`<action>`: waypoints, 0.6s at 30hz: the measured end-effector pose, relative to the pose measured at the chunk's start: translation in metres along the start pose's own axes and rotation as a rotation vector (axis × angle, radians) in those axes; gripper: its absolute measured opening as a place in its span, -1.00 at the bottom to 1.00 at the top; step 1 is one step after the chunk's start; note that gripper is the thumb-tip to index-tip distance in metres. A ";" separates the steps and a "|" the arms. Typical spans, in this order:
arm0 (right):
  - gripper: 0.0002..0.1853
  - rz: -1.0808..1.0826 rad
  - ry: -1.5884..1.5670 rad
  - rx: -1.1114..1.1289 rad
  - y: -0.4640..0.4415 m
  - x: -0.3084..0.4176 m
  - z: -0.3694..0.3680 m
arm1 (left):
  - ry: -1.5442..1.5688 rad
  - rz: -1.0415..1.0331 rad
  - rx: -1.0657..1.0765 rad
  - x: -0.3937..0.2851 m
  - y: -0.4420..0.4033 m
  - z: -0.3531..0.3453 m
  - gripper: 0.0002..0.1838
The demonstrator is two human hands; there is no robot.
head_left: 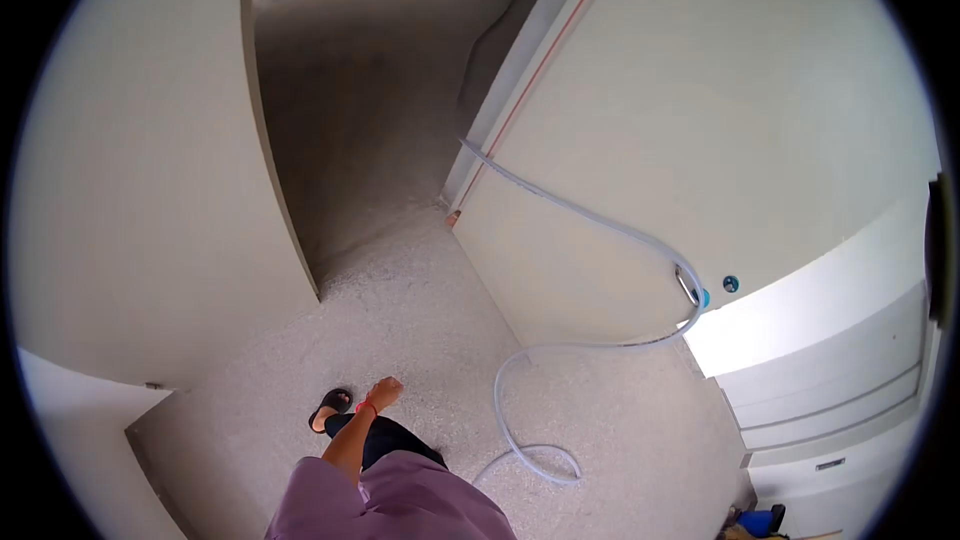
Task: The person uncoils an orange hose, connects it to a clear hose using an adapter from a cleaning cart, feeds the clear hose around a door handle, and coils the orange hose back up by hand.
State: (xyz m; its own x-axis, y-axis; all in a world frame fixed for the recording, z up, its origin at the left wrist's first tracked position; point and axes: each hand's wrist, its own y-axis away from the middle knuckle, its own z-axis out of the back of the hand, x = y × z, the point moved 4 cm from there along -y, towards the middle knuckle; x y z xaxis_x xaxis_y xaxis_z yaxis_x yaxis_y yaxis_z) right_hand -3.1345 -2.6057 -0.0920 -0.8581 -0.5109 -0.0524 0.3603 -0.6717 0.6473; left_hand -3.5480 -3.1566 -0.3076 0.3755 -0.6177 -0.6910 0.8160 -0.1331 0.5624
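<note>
from my remote seat i'm seeing the left hand hanging above the floor — too small to tell if it's gripping or spreading — while the right hand is sitting out of view; the pale hose is curving by the door handle and looping on the floor, apart from the left hand

near floor bright | far floor dim | glare beside door | fisheye curve, black corners
</note>
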 end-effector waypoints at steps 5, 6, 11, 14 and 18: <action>-0.60 -0.351 -0.226 0.252 0.075 0.027 -0.075 | 0.099 -0.053 0.251 0.030 -0.018 0.039 -0.57; -0.59 -0.415 -0.285 0.307 0.079 0.041 -0.088 | 0.071 -0.036 0.300 0.034 -0.010 0.058 -0.56; -0.65 0.204 -0.194 -0.238 0.067 0.197 -0.080 | 0.030 -0.034 0.099 0.093 0.002 0.184 -0.60; -0.70 0.382 -0.321 -0.228 0.088 0.288 -0.071 | -0.354 0.103 0.015 0.170 0.006 0.262 -0.66; -0.69 0.488 -0.232 -0.297 0.076 0.307 -0.085 | -0.340 0.178 -0.129 0.218 0.031 0.322 -0.65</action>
State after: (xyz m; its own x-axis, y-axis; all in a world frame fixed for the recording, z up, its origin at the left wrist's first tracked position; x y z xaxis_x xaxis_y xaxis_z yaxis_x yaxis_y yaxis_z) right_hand -3.3395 -2.8595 -0.1235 -0.6136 -0.6895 0.3847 0.7895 -0.5277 0.3136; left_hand -3.5824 -3.5448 -0.2947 0.3667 -0.8462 -0.3867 0.8079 0.0835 0.5834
